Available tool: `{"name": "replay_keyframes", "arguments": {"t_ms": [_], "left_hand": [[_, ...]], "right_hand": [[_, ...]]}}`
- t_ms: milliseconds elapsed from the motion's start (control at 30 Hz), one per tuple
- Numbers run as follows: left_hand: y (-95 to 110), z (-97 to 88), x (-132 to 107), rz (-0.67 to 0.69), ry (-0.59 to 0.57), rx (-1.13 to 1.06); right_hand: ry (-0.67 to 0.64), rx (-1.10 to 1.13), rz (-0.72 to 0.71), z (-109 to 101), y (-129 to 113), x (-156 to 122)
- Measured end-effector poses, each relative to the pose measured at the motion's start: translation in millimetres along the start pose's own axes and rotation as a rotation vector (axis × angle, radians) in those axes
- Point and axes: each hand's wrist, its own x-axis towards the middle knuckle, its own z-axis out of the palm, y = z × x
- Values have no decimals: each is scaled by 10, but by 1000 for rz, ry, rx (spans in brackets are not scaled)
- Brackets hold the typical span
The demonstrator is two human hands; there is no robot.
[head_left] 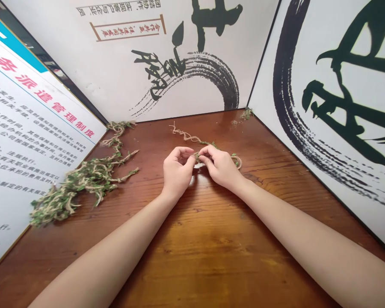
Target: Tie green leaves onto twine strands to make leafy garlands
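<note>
My left hand (pixel 179 171) and my right hand (pixel 220 166) meet over the middle of the table, fingertips pinched close together. Between them runs a length of leafy twine (pixel 196 157), tan cord with small green leaves, gripped by both hands. One end of that cord trails away behind the hands to the upper left, bare and frayed. On the other side a loop curls out past my right hand. My fingers partly cover the short stretch being held.
A heap of leafy twine (pixel 83 184) lies along the table's left side, with more strands (pixel 117 128) toward the back left corner. A small green tuft (pixel 247 113) sits at the back right corner. Printed panels (pixel 192 102) enclose the wooden table (pixel 186 256) on three sides.
</note>
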Motion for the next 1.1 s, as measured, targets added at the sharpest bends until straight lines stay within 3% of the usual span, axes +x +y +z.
{"name": "replay_keyframes", "arguments": {"t_ms": [233,500,700,967,1100], "left_hand": [[-12,-8,0,21,-100,132],[39,-30,-14,-26,-198,111],[-10,-43,31,-55,-119,58],[25,-46,70,-299,-70,-257],[25,-22,71,-242,-30,-258]], "right_hand": [[1,67,90,-21,-4,18],[-1,165,140,-21,33,13],[-15,168,143,-21,17,24],[-24,168,140,-21,51,26],[-33,117,107,-18,21,20]]}}
